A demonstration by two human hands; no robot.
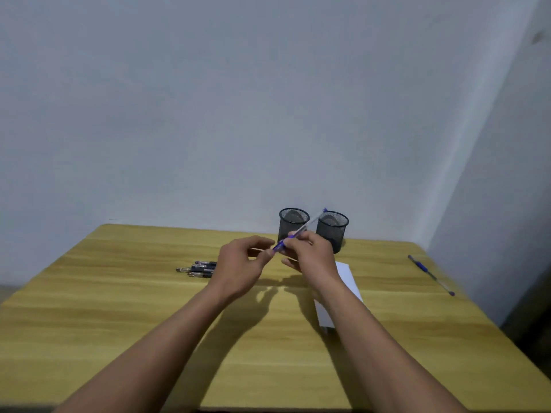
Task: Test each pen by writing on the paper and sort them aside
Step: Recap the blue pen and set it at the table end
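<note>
My right hand grips a clear pen with a blue grip, held above the table and slanting up to the right. My left hand pinches the pen's lower blue end, where a cap may be; I cannot tell. The white paper lies under my right wrist, partly hidden by the arm. Several dark pens lie together on the table, left of my left hand. Another blue pen lies alone at the right side.
Two black mesh pen cups stand side by side at the back of the wooden table, just behind my hands. A pale wall rises behind the table and along its right edge.
</note>
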